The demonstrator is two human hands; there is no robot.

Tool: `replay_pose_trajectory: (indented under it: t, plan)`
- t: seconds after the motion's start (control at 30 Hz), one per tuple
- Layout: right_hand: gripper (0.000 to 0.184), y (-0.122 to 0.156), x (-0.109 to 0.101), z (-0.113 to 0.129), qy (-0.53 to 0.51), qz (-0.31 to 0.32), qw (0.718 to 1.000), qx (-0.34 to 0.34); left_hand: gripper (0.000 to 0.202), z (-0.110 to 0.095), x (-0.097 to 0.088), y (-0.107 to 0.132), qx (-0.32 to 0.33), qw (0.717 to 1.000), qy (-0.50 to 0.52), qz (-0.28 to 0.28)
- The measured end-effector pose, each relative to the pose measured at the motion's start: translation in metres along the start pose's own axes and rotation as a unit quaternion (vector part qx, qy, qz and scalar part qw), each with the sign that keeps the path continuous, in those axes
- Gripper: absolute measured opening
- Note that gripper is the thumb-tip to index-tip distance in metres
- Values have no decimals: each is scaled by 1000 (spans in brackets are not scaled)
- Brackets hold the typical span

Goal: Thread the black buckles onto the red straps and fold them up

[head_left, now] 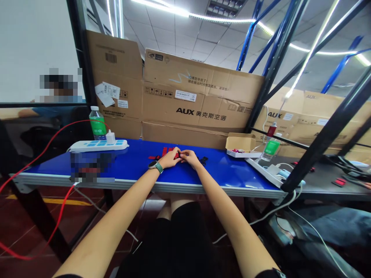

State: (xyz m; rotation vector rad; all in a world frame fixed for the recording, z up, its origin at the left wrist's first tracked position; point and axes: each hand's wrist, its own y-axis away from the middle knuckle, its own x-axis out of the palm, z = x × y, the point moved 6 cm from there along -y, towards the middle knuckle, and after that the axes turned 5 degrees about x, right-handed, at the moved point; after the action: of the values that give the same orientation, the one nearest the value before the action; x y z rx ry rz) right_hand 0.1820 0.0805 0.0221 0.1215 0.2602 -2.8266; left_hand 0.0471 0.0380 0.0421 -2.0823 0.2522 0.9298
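Maybe the left hand (170, 159), so close, could knock the red pieces (165, 150); I can't tell what it or the right hand (190, 157) holds.

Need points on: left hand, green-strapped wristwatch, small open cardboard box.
Left hand (170, 158): head view, back of the hand.
Green-strapped wristwatch (153, 165): head view, round watch face.
Small open cardboard box (240, 142): head view, inside of the raised lid.
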Motion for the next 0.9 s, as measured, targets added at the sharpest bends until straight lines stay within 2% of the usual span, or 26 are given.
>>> replay_pose_trajectory:
  t: [0.1, 0.27, 0.43, 0.57, 0.77, 0.9]
  plan:
    - [12, -1, -1, 3, 36, -2, 999, -18, 36, -1, 0, 1, 15, 1000, -6, -1]
    - [3, 0, 0, 6, 78, -18, 997, -12, 36, -1, -3, 2, -9, 999, -44, 2]
    - [10, 6, 1, 9, 117, -47, 992, -3, 37, -15, -8, 2, -45, 988, -144, 21]
    - [12, 11, 0, 11, 140, -70, 988, -9, 35, -25, -9, 2, -45, 979, -195, 44]
    - [14, 16, -4, 21, 170, -89, 981, -31, 32, -32, -5, -4, -22, 972, -226, 59]
    - [14, 21, -9, 33, 198, -136, 968, -71, 32, -33, -7, -16, -21, 976, -210, 56]
